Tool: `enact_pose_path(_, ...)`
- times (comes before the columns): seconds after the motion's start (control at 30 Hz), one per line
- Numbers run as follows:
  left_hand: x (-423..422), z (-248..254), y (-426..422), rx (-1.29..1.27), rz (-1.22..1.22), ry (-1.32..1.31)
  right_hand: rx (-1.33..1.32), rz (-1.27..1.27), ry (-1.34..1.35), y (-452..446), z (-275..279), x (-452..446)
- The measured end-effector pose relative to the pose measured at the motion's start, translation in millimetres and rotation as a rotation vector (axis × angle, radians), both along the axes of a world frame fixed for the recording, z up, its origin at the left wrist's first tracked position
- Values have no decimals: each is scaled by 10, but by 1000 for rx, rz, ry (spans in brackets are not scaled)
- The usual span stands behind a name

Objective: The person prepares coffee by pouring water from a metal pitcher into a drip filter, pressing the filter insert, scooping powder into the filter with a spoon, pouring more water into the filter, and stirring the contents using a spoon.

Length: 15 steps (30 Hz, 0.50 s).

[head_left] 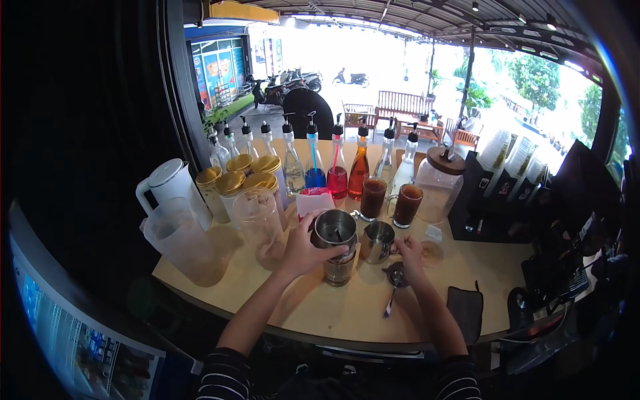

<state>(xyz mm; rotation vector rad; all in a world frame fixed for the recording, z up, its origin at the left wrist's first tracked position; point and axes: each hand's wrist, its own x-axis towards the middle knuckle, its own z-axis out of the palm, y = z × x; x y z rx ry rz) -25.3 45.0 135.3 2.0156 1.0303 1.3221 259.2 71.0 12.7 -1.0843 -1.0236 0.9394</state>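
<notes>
My left hand [308, 248] is wrapped round a stainless steel cup [335, 228], held just above a clear glass [339, 273] on the counter. Whether the cup touches the glass's rim I cannot tell. A thin dark shape shows inside the cup. To its right is a small steel milk pitcher [377, 243], and the fingers of my right hand [409, 251] are closed on its handle. Below that hand lies a spoon [391, 299] beside a small dark round dish [397, 272]. Two glass mugs of dark brown drink, one left [372, 200] and one right [406, 207], stand behind the pitcher.
Several pump-topped syrup bottles [337, 175] line the back. On the left are gold-lidded jars [231, 183], a white jug [175, 187] and a frosted pitcher [187, 240]. A wooden-lidded jar [440, 183], cup rack [490, 193] and dark cloth [465, 313] occupy the right.
</notes>
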Motion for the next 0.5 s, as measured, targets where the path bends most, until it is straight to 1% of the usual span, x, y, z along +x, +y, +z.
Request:
enact_pose_path(0.03,16,-35,5,7,-16,-47,-53,-20,-42,13,-10,16)
enact_pose_path(0.13,55,-71,-23,11,3,-53,-64,-4,-89,-14,56,9)
enact_pose_path(0.33,133,-140,-104,-5,54,-70,-103,73,-135,-80,211,34)
enact_pose_path(0.5,169,-225,-136,32,92,-86,-117,113,-157,-16,182,80)
